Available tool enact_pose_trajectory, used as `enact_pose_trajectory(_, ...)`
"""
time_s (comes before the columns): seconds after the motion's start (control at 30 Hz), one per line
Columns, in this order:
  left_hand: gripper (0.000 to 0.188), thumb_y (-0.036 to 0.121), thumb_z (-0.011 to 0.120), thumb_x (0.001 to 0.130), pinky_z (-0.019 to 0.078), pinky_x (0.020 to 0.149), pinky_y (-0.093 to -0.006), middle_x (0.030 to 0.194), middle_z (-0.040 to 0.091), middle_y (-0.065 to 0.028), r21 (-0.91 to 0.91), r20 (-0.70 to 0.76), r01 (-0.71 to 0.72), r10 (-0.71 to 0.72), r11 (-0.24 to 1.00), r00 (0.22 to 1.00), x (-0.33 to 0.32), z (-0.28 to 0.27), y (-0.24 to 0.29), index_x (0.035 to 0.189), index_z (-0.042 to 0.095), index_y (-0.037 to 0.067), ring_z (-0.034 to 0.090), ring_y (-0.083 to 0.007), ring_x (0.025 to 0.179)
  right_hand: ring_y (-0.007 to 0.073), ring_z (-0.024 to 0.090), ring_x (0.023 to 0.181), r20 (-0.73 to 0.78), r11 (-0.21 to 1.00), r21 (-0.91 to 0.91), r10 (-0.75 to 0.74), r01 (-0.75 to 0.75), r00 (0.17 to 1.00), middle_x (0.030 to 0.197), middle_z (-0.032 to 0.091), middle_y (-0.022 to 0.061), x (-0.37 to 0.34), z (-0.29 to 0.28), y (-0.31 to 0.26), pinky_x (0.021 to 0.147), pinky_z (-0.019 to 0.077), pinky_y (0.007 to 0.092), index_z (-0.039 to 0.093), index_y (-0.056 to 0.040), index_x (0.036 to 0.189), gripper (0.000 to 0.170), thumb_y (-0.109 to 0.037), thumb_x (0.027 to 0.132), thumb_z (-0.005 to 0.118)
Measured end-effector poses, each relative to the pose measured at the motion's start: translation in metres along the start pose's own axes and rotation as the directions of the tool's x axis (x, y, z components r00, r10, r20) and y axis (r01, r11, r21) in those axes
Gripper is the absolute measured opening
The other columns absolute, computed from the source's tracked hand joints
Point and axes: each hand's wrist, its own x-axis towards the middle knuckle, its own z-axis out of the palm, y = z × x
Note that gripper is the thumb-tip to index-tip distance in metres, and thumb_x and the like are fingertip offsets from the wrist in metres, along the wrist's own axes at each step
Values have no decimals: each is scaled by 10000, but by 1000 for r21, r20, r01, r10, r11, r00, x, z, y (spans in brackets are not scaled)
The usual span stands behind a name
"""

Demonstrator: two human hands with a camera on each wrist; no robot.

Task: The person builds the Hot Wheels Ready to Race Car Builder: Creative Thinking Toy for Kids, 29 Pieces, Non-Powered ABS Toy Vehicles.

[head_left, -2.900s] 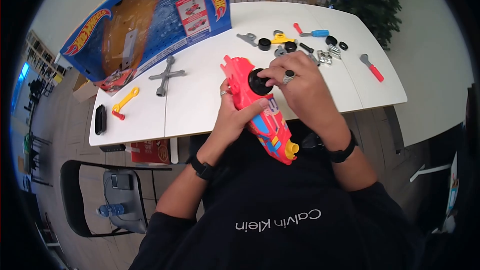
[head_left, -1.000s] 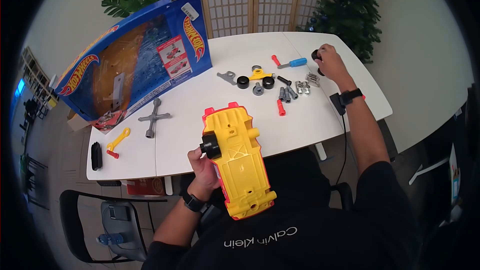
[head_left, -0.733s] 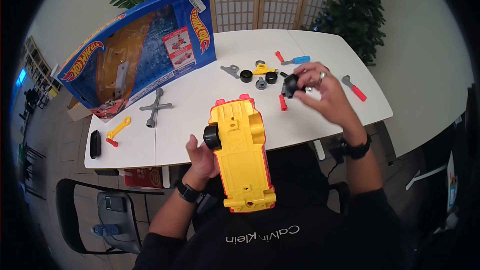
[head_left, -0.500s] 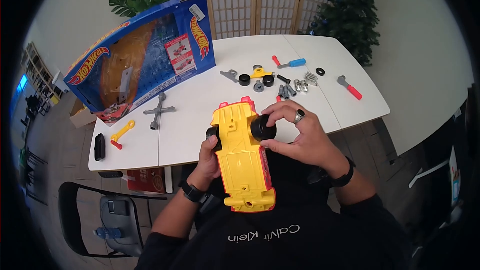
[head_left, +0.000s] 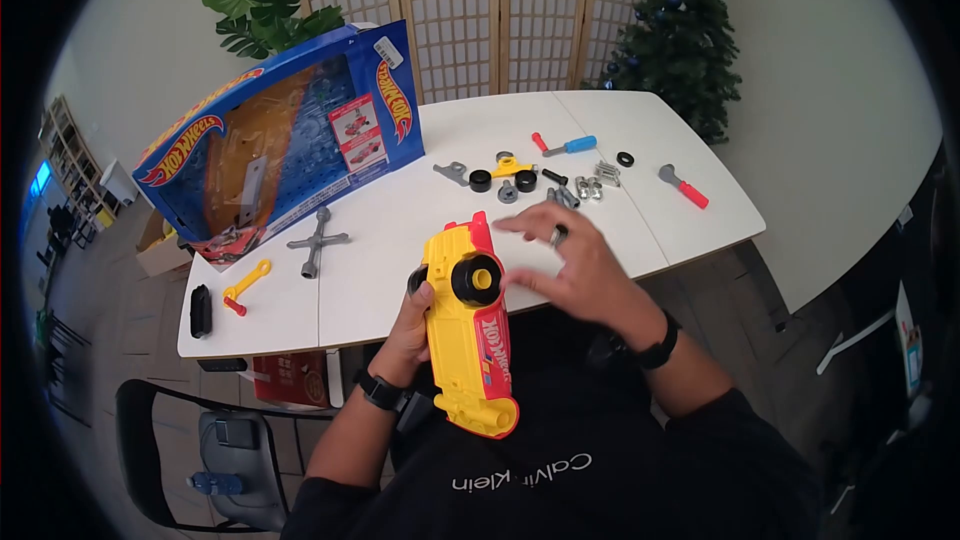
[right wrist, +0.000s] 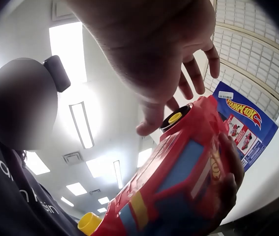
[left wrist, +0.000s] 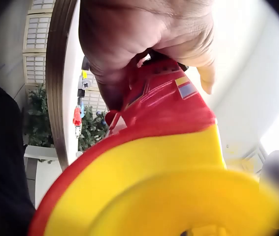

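Observation:
In the head view the left hand (head_left: pixel 408 328) grips a red and yellow toy car (head_left: pixel 456 340), its thumb by a black wheel on the car's left side. The yellow underside faces up, tilted, above the table's front edge. A second black wheel (head_left: pixel 477 280) with a yellow hub sits on the car's right side. Right beside it is the right hand (head_left: pixel 590 270), fingers spread, holding nothing. The right wrist view shows that hand (right wrist: pixel 154 54) over the wheel (right wrist: pixel 175 119), and the left hand (right wrist: pixel 230 182) round the red body.
On the white table (head_left: pixel 390 280) stand a blue box (head_left: pixel 290 140), a grey cross wrench (head_left: pixel 318 240), a yellow wrench (head_left: pixel 247 285) and a black part (head_left: pixel 201 311). Behind the car lie small wheels (head_left: pixel 480 181), bolts, a blue-handled screwdriver (head_left: pixel 580 144) and a red-handled tool (head_left: pixel 692 194).
The right hand brought a black wheel from the table's right side to the car, and its fingers have come off it. The car has turned from its red side to its underside, then tilted.

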Motion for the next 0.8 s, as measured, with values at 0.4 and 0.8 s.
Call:
enact_pose_trajectory(0.4, 814, 312, 903, 840, 594, 995, -374, 1270, 681, -107, 234, -65, -27, 43, 972, 997, 10, 2, 7, 1449, 451, 18, 707, -217, 1144, 323, 672, 1144, 281, 839, -517, 356, -172, 891, 1169, 710, 116, 82, 6, 140, 959, 548, 439, 733, -107, 1137, 305, -236, 873, 814)
enact_pose_trajectory(0.8, 1174, 436, 959, 722, 550, 1025, -647, 1368, 602, -160, 81, 111, -28, 19, 996, 994, 6, 6, 18, 1603, 242, 139, 636, -409, 1264, 344, 699, 1174, 46, 544, -644, 729, -538, 683, 1243, 736, 174, 41, -106, 356, 997, 559, 416, 733, -57, 1220, 378, -178, 868, 796)
